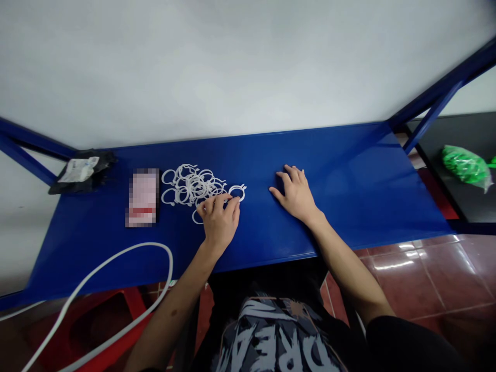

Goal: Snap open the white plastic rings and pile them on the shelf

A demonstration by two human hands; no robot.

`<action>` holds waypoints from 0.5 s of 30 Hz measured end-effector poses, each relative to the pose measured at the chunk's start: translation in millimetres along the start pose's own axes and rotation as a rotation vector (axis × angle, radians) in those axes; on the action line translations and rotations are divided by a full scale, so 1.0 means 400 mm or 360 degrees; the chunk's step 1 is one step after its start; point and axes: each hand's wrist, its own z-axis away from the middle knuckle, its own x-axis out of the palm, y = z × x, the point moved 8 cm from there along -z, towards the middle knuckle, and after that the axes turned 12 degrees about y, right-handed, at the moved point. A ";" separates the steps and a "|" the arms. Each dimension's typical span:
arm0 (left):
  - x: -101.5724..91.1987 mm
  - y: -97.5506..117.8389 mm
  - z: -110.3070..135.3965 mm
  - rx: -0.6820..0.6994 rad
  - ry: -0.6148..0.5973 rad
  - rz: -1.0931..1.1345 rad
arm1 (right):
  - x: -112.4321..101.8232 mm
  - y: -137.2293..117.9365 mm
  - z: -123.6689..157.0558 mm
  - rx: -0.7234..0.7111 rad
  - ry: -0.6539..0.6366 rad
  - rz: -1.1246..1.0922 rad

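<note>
A heap of thin white plastic rings, each with a small tab, lies on the blue tabletop. My left hand is palm down over the heap's right edge. Its thumb and forefinger close at the lower rim of one white ring, which lies just to the right of the others; some rings are partly hidden under the fingers. To the right, apart from the rings, my right hand rests on the tabletop with fingers spread and nothing in it.
A blurred-out phone-like rectangle lies left of the rings. Behind it is a black plastic bag with a white label. A white cable loops over the front left edge. Blue frame bars flank the table; a bag of green pieces sits far right.
</note>
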 end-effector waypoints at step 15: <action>-0.006 0.043 0.004 0.0220 -0.0010 0.0310 | -0.046 -0.158 0.029 -0.0338 -0.0193 -0.1106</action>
